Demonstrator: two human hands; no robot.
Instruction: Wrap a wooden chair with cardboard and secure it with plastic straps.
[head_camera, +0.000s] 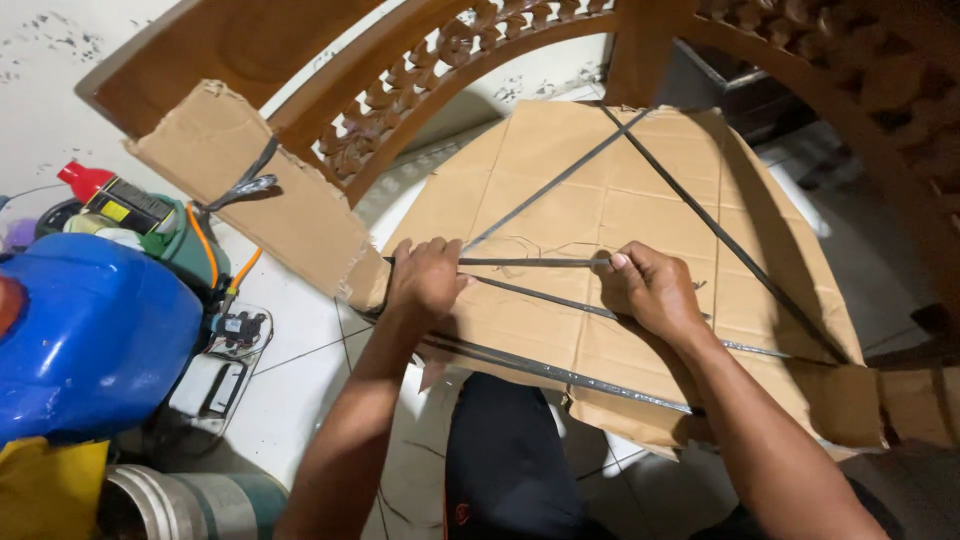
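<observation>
White tiled floor; strap between both hands' fingers.

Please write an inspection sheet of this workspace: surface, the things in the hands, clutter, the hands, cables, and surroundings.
Surface: white tiled floor, cracked lines.
Job's things: cardboard sheet bound with dark strap, pulled taut between both hands.
Clutter: blue plastic container, red-capped bottle, metal can, yellow cloth.
Grips: left hand and right hand both closed on the strap.
Cables: orange wire beside the containers.
Surroundings: carved wooden frame, white wall.
</observation>
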